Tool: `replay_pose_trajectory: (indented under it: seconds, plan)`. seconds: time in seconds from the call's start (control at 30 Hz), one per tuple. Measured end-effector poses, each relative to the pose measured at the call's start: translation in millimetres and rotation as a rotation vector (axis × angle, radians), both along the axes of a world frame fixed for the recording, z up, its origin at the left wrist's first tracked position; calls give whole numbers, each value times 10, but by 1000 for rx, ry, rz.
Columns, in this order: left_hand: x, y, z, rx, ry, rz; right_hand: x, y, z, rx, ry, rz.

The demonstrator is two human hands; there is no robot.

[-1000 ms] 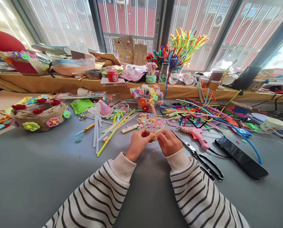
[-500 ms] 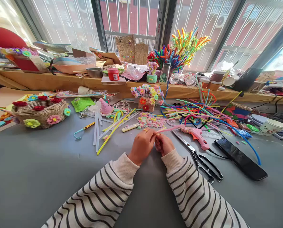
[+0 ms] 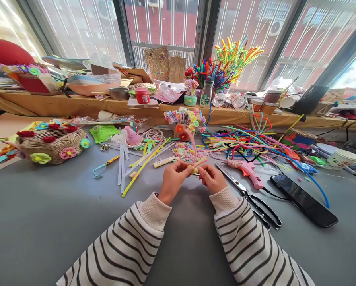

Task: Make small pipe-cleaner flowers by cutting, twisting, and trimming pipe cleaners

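A pink pipe cleaner (image 3: 193,143) rises in a curve from between my fingertips, its upper end bent toward the left. My left hand (image 3: 174,178) pinches its lower part between thumb and fingers. Close beside it, the fingers of my right hand (image 3: 213,179) are closed at the same small work. A short yellow piece (image 3: 201,161) sticks out to the upper right there; I cannot make out exactly how it joins the pink one. Scissors (image 3: 249,196) with black handles lie just right of my right hand, near a pink glue gun (image 3: 246,170).
Behind the hands lie small pastel pieces (image 3: 185,151) and a tangle of pipe cleaners (image 3: 243,141). A phone (image 3: 303,201) rests at right. White glue sticks (image 3: 121,163), a yellow pipe cleaner (image 3: 146,167) and a flowered twine basket (image 3: 52,145) are at left.
The pink pipe cleaner pointed right and now curves upward. My hands have moved slightly apart, the right one to the right, and the yellow piece now shows between them.
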State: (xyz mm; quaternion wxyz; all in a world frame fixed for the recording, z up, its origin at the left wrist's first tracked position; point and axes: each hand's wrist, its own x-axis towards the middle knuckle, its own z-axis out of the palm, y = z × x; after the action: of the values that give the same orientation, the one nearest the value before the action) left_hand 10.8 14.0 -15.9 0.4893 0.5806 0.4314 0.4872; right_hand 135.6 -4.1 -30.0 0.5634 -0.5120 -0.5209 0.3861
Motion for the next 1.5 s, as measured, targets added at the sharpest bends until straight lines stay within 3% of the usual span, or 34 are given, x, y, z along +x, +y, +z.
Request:
replay_pose_trajectory:
  seconds: [0.13, 0.43, 0.57, 0.67, 0.8, 1.03, 1.13, 1.27, 1.5]
  plan:
    - [17, -21, 18, -106, -118, -61, -1, 1, -18, 30, -13, 25]
    - [20, -69, 76, -335, -262, -125, 34, 9, 2, -306, 529, 282]
    - [39, -86, 62, -399, -332, -85, -17, 4, 11, -354, 719, 277]
    - [67, -92, 38, -411, -392, -37, -81, 9, -1, -342, 774, 193]
    - [95, -100, 23, -382, -425, 6, -108, 9, -22, -228, 599, 103]
    - [81, -124, 44, -278, -265, 0, 18, -48, 33, 138, -299, -19]
    - [71, -121, 42, -315, -250, -37, 28, -63, 70, 256, -536, -44]
    - [93, -117, 15, -358, -340, -73, -1, -69, 62, 298, -503, -66]
    - [176, -150, -15, -224, -474, 39, -140, -88, -39, 193, -393, -266]
